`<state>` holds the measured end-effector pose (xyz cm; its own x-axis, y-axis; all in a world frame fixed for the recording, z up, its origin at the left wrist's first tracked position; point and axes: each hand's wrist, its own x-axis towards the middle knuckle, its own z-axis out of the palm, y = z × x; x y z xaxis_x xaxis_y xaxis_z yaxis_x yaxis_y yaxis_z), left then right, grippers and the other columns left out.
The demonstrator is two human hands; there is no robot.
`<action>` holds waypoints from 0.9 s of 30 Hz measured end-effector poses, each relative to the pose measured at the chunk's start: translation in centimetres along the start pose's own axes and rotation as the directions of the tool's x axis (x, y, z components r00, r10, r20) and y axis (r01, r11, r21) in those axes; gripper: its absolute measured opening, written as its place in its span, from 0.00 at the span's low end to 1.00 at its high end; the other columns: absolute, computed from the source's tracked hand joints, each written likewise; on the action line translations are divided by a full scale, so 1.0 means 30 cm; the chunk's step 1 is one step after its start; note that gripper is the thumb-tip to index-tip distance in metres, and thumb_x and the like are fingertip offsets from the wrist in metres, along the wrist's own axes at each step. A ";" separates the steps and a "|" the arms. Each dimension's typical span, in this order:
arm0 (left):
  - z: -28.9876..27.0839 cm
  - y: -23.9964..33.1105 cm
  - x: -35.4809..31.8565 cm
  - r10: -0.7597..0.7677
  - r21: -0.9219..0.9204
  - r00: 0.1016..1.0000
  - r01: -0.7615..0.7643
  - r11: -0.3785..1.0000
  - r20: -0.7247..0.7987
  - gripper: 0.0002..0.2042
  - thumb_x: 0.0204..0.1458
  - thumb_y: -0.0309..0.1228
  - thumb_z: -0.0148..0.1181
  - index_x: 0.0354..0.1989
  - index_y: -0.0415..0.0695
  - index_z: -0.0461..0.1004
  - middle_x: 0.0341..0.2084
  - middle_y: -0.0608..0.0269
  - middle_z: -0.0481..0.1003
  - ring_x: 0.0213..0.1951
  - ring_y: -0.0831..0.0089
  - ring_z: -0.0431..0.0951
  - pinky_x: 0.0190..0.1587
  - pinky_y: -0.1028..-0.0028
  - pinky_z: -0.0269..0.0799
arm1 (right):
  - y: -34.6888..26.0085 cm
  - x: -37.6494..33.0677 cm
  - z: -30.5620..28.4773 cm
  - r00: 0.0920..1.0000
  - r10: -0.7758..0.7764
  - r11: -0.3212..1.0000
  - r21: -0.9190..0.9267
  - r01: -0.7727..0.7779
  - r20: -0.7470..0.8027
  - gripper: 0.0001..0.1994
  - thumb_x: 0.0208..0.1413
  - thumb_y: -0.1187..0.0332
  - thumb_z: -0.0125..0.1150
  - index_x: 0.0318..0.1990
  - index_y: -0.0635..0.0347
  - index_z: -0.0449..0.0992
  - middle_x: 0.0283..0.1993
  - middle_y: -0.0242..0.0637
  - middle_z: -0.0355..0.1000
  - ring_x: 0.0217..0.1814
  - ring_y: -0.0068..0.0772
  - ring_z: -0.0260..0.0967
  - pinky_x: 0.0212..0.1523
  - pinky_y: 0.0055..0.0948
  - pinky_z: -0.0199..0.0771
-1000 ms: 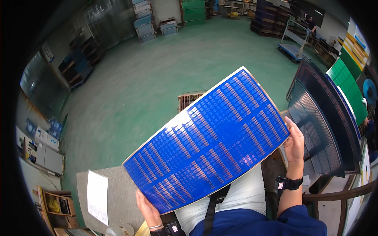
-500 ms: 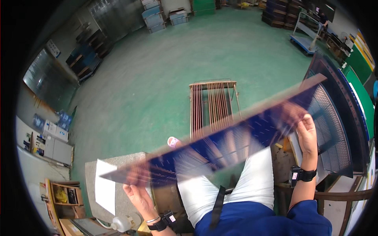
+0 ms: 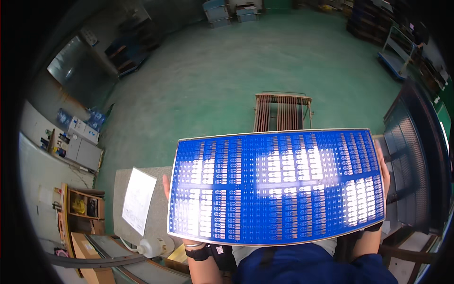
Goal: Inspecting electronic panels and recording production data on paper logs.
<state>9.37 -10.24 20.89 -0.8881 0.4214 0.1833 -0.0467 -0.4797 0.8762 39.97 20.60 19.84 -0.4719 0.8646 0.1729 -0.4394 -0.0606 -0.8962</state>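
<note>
A large rectangular blue circuit board panel [image 3: 250, 189] with rows of small printed patterns faces me above my lap, bright reflections on its surface. My left hand [image 3: 166, 186] is at its left edge, mostly hidden behind the board with only fingertips showing. On the opposite edge my right hand [image 3: 384, 168] grips it, the fingers partly out of sight behind. A wristband [image 3: 201, 252] is on my left wrist.
A slotted rack [image 3: 283, 111] stands on the green floor ahead. To the left, a grey table [image 3: 124, 184] bears a white sheet [image 3: 139, 201] and a squeeze bottle [image 3: 152, 247]. Dark panels [image 3: 425, 142] lean beside a mesh sheet at right. A trolley [image 3: 395, 64] is farther back.
The board has swung from a steep diagonal tilt to nearly level, its printed blue face now fully toward me. Both hands moved with it, and the view shifted slightly left.
</note>
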 end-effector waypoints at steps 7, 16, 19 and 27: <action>-0.188 -0.155 -0.082 -0.102 0.227 0.987 0.129 0.965 -0.125 0.13 0.58 0.32 0.45 0.46 0.36 0.66 0.40 0.59 0.71 0.40 0.68 0.72 0.43 0.73 0.70 | 0.100 -0.047 0.059 0.861 0.506 0.831 0.236 -0.503 0.053 0.16 0.60 0.63 0.47 0.45 0.68 0.70 0.40 0.43 0.75 0.34 0.29 0.75 0.35 0.24 0.78; 0.191 -0.128 -0.150 -0.290 -0.493 0.928 0.371 0.787 0.234 0.20 0.60 0.38 0.43 0.57 0.41 0.59 0.52 0.58 0.66 0.53 0.66 0.67 0.55 0.65 0.64 | 0.261 -0.103 0.263 0.933 0.346 0.841 0.409 -0.354 0.098 0.17 0.63 0.62 0.44 0.55 0.62 0.62 0.51 0.38 0.68 0.52 0.33 0.67 0.52 0.35 0.69; 0.181 -0.132 -0.121 -0.329 -0.391 0.923 0.384 0.837 0.201 0.19 0.57 0.28 0.51 0.57 0.43 0.59 0.52 0.59 0.67 0.53 0.68 0.67 0.56 0.66 0.63 | 0.276 -0.131 0.254 0.908 0.359 0.809 0.413 -0.418 0.216 0.18 0.61 0.64 0.47 0.56 0.63 0.61 0.52 0.39 0.68 0.52 0.34 0.68 0.52 0.35 0.70; 0.104 -0.125 -0.081 -0.317 -0.232 0.931 0.354 0.906 0.182 0.20 0.55 0.31 0.55 0.54 0.38 0.62 0.48 0.56 0.69 0.50 0.67 0.70 0.52 0.67 0.66 | 0.201 -0.039 0.102 0.893 0.381 0.896 0.142 -0.420 0.240 0.21 0.59 0.63 0.51 0.56 0.66 0.63 0.40 0.40 0.74 0.37 0.27 0.73 0.38 0.26 0.75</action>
<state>13.14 -7.07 18.54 -0.7283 0.6847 -0.0263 -0.4631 -0.4635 0.7554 35.53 17.70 15.47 -0.7724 0.6289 -0.0887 -0.3038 -0.4886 -0.8179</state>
